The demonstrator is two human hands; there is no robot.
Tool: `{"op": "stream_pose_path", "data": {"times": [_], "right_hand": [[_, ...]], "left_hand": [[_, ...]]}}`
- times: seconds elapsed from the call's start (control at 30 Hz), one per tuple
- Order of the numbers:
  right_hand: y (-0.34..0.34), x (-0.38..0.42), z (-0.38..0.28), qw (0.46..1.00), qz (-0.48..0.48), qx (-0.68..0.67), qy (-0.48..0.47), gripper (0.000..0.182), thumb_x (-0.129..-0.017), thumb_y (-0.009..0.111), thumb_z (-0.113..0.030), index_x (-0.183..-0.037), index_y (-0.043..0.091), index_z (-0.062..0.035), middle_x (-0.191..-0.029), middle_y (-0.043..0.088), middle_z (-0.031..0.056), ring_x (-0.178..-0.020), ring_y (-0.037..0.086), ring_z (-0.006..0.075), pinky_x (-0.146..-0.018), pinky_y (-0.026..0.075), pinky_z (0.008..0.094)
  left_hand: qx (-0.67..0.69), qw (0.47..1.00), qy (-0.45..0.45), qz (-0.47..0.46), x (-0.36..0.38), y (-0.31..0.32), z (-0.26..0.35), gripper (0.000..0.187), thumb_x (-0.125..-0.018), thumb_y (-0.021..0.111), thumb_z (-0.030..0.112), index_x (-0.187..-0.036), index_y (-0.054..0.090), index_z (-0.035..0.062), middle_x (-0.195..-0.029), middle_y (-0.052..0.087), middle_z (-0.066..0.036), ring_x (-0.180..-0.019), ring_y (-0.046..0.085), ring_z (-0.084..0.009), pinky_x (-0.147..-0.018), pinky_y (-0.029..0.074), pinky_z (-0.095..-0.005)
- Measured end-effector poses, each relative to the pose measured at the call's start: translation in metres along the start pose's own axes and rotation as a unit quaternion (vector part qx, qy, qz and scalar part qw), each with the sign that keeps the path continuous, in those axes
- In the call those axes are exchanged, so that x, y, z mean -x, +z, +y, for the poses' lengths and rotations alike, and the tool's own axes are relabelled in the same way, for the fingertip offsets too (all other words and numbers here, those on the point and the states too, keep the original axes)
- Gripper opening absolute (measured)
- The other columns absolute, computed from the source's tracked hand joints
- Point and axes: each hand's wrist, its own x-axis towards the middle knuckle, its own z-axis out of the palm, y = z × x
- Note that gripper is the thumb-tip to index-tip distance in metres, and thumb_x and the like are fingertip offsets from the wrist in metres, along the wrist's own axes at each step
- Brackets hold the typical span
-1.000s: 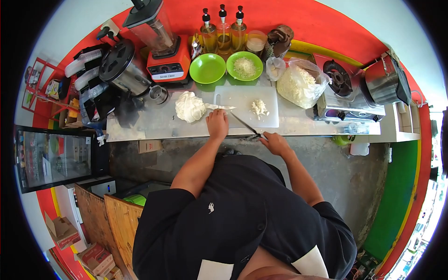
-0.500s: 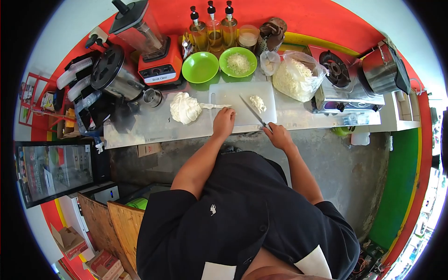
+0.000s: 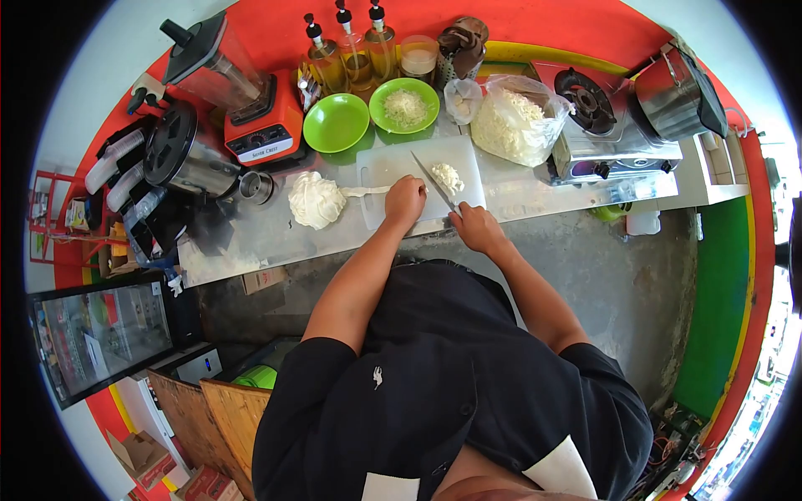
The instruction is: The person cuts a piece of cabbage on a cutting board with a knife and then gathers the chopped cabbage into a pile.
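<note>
My right hand (image 3: 476, 227) is wrapped round the handle of a knife (image 3: 432, 179), its blade slanting up and left across a white cutting board (image 3: 382, 159). Closed over the end of a white cheese strip (image 3: 365, 191), my left hand (image 3: 406, 200) rests on the board just left of the blade. The strip runs back to a wound ball of string cheese (image 3: 316, 200) on the steel counter. To the right of the blade lies a small heap of chopped cheese (image 3: 448, 177). My left fingertips are partly hidden.
Behind the board stand a green bowl (image 3: 336, 123) and a green plate of shredded cheese (image 3: 388, 119). A plastic bag of white shreds (image 3: 511, 138) sits beside a gas stove (image 3: 614, 150). A red blender (image 3: 263, 125) and a small metal cup (image 3: 256, 188) are at left.
The camera view has shifted slightly. My left hand has come nearer the knife along the strip, and the blade now lies closer to my left fingers.
</note>
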Motion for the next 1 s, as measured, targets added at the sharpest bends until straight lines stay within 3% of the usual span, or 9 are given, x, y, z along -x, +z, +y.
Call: {"op": "stream_pose_path", "data": {"times": [0.1,0.17,0.4,0.67,0.73,0.8,0.9,1.0], "right_hand": [[0.002,-0.005,-0.008,0.999,-0.027,0.023,-0.003,0.038,-0.102,0.053,-0.035,-0.102,0.061,0.0018,-0.090,0.070,0.0288,-0.087,0.070,0.0474,-0.081,0.055,0.0544],[0.003,-0.006,-0.014,0.999,-0.037,0.035,0.008,0.038,-0.103,0.052,-0.034,-0.102,0.061,0.0025,-0.091,0.071,0.0284,-0.088,0.070,0.0466,-0.081,0.056,0.0538],[0.003,-0.001,-0.021,0.997,-0.063,0.052,0.015,0.037,-0.105,0.049,-0.032,-0.105,0.059,0.0038,-0.093,0.071,0.0268,-0.090,0.071,0.0440,-0.081,0.057,0.0519],[0.035,-0.009,-0.016,0.996,-0.051,0.053,0.043,0.036,-0.106,0.048,-0.034,-0.105,0.055,0.0015,-0.091,0.072,0.0262,-0.089,0.071,0.0445,-0.080,0.056,0.0525],[0.032,-0.011,-0.018,0.998,-0.037,0.033,0.047,0.036,-0.106,0.048,-0.034,-0.106,0.054,0.0015,-0.089,0.071,0.0269,-0.088,0.071,0.0458,-0.079,0.056,0.0539],[0.024,-0.016,-0.020,0.995,-0.037,0.087,0.017,0.034,-0.106,0.049,-0.034,-0.103,0.054,-0.0005,-0.090,0.073,0.0227,-0.086,0.073,0.0399,-0.076,0.058,0.0493],[0.020,-0.014,-0.030,0.993,-0.027,0.110,0.005,0.033,-0.106,0.049,-0.034,-0.103,0.054,-0.0011,-0.087,0.073,0.0211,-0.083,0.074,0.0372,-0.073,0.059,0.0471],[0.035,-0.015,-0.033,0.996,-0.032,0.069,0.051,0.035,-0.106,0.049,-0.035,-0.104,0.053,0.0003,-0.087,0.072,0.0232,-0.084,0.073,0.0414,-0.075,0.058,0.0500]], "left_hand": [[-0.043,0.999,-0.004,-0.013,-0.014,-0.001,0.006,0.008,-0.080,0.070,0.012,-0.083,0.077,0.0094,-0.091,0.072,-0.016,-0.085,0.070,-0.0368,-0.074,0.056,-0.0457],[-0.056,0.996,-0.061,-0.045,-0.022,0.001,0.008,0.007,-0.077,0.070,0.010,-0.081,0.076,0.0105,-0.090,0.073,-0.017,-0.085,0.071,-0.0376,-0.074,0.057,-0.0466],[-0.097,0.988,-0.096,-0.066,-0.029,0.001,0.011,0.007,-0.077,0.071,0.011,-0.081,0.077,0.0123,-0.091,0.073,-0.016,-0.086,0.071,-0.0370,-0.075,0.057,-0.0468],[-0.007,0.992,-0.122,-0.025,-0.013,-0.004,0.014,0.004,-0.078,0.073,0.014,-0.079,0.075,0.0110,-0.091,0.073,-0.013,-0.086,0.070,-0.0371,-0.074,0.057,-0.0460],[-0.019,0.995,-0.094,-0.001,-0.008,0.004,0.010,0.004,-0.079,0.071,0.014,-0.080,0.075,0.0108,-0.091,0.073,-0.011,-0.087,0.069,-0.0360,-0.074,0.056,-0.0459],[-0.032,0.997,-0.068,0.023,-0.002,0.008,0.006,0.005,-0.080,0.070,0.013,-0.081,0.074,0.0106,-0.091,0.072,-0.010,-0.089,0.069,-0.0348,-0.075,0.056,-0.0458],[-0.080,0.996,0.006,0.043,0.005,0.011,0.007,0.008,-0.083,0.067,0.012,-0.084,0.074,0.0097,-0.091,0.069,-0.008,-0.091,0.066,-0.0326,-0.076,0.055,-0.0458],[-0.082,0.996,0.010,0.042,0.007,0.009,0.008,0.009,-0.085,0.064,0.012,-0.084,0.073,0.0087,-0.091,0.066,-0.008,-0.092,0.065,-0.0313,-0.077,0.055,-0.0460]]}}
